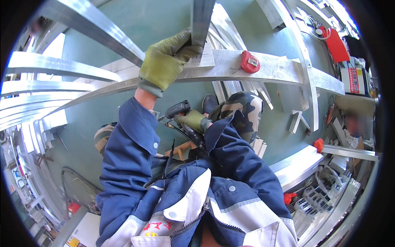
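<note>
My left hand (165, 60), in a yellow-green work glove, is closed around the lower end of an upright metal bar (200, 20). The bar's foot meets a long horizontal metal beam (279, 70) that crosses in front of me. Lower down, below the beam and near my knees, my right hand (192, 120) wears a similar glove. Its fingers are wrapped around a black handheld power tool (178, 108) with a dark cable or hose beside it; the tool's exact kind is unclear. To the right of my left hand, a red tape measure (250, 62) rests on the beam.
More metal bars (98, 33) fan out at the left from the same beam. Another long bar (302, 61) crosses it at the right. Stacked profiles and plastic crates (314, 201) lie at lower right. A red panel (335, 44) stands at far right, over the green floor (144, 20).
</note>
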Available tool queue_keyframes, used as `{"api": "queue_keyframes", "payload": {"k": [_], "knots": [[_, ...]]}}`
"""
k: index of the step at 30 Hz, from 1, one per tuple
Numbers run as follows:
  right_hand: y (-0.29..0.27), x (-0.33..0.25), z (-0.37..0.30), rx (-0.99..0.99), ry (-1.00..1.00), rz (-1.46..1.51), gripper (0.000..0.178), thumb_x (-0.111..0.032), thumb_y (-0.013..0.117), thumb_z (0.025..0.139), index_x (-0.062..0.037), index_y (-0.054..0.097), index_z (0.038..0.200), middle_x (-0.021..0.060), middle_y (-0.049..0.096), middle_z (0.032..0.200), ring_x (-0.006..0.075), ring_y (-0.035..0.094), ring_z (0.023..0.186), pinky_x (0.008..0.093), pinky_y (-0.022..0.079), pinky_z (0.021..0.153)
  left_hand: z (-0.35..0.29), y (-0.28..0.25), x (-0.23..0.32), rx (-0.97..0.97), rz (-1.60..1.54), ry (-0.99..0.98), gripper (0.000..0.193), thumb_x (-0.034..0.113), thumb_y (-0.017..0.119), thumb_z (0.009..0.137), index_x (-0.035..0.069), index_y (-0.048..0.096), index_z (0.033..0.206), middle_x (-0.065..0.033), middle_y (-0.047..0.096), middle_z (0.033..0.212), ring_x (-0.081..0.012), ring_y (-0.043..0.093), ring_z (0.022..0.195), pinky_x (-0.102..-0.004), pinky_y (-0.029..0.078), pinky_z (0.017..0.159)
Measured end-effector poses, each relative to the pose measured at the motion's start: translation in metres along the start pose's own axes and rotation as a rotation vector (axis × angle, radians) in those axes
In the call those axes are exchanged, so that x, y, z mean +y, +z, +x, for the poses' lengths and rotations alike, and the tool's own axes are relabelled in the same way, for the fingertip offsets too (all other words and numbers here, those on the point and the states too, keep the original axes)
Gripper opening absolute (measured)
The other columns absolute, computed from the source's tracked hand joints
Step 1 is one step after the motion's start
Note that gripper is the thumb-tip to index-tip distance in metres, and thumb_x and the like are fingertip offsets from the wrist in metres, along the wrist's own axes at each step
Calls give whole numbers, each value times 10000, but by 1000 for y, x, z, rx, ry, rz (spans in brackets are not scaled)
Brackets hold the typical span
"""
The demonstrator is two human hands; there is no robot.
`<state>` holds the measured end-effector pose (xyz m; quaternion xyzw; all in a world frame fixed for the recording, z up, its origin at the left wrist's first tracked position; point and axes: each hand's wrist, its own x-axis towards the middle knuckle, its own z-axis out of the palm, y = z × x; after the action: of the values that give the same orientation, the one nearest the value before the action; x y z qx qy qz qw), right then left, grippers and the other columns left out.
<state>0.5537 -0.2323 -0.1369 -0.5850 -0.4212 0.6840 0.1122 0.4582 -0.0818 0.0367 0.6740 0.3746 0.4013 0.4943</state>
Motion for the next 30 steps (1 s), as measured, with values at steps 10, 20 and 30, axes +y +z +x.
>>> {"api": "queue_keyframes", "payload": {"k": [10,20,30], "knots": [[-31,-29,-77,-122,2,620,530,-379,660,994,-10,570,1364,132,650,1137,225,674,843,373,585,758,-1,-2,4,-6,-29,-71,394,50,760,927,69,700,1316,-2,747,1172,-63,640,1000,-227,522,876],[-52,-26,-206,175,-160,682,371,-299,618,1032,-24,607,1281,97,685,872,167,655,755,309,556,683,-1,-3,-3,-19,-108,-31,407,42,769,915,65,698,1315,-20,743,1209,-69,640,1014,-229,526,873],[-91,-77,-270,413,-300,753,407,-310,581,1070,-35,571,1370,92,694,842,159,648,674,298,536,646,-2,-1,3,4,-72,-74,390,51,762,926,82,708,1310,14,746,1172,-43,622,957,-212,507,817]]}}
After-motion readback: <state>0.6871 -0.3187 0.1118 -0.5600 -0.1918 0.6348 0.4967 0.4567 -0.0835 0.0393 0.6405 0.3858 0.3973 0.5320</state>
